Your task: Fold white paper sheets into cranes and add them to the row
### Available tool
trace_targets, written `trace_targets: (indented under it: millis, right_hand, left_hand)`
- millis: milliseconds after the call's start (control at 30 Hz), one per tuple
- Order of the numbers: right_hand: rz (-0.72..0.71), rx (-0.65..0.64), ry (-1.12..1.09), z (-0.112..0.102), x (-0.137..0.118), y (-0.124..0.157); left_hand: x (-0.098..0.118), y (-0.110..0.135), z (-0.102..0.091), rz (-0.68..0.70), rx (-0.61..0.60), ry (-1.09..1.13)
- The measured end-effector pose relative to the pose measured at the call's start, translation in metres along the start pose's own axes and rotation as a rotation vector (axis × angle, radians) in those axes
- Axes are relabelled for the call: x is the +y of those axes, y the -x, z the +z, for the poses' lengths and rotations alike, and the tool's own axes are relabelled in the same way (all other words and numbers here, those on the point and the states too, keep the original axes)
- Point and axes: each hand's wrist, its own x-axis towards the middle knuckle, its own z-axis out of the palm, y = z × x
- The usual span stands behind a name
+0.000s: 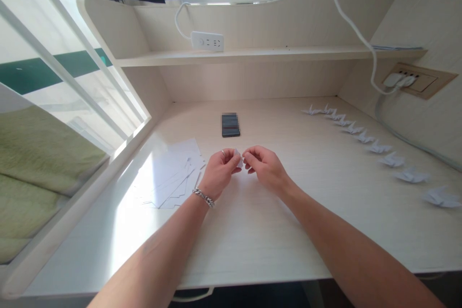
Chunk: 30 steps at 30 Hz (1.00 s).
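Note:
Over the middle of the desk, a small folded piece of white paper (pixel 238 159) is held between my two hands. The fingers of my left hand (pixel 223 166) are closed on it from the left. My right hand (pixel 266 166) pinches at its right tip, and the fingers hide much of its shape. Just beyond the hands lies a dark phone (pixel 230 125), its screen blurred. To the left, loose white paper sheets (pixel 173 173) overlap in a pile, partly in bright sunlight. A line of several white paper cranes (pixel 375 146) runs along the right side.
A shelf (pixel 260 55) spans the back of the desk (pixel 231 245), with a white power strip (pixel 207 41) on it. At right, a white cable (pixel 355 29) reaches a wall socket (pixel 418 80). White rails (pixel 61 67) stand at left beside green bedding (pixel 39 163).

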Motion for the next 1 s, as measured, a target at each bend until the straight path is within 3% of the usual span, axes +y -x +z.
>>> trace_targets:
  millis: [133,367,633,833,1000]
  right_hand:
    - [-0.009,0.009,0.067,-0.001,0.0,0.0]
    - [-0.093,0.047,0.257,-0.003,-0.003,0.002]
    - [0.16,-0.08,-0.24,-0.009,-0.011,-0.002]
    - [0.213,-0.166,-0.4,-0.012,-0.007,-0.002]
    - [0.221,-0.183,-0.402,-0.012,-0.004,-0.002]
  left_hand:
    - [-0.002,-0.001,-0.002,-0.02,0.072,0.019]
    - [-0.006,-0.003,-0.005,0.031,0.062,0.099]
    - [-0.006,-0.005,-0.01,0.02,0.057,0.132]
    - [-0.001,-0.003,-0.009,0.002,0.038,0.205]
    - [-0.005,-0.005,-0.012,0.026,0.02,0.161]
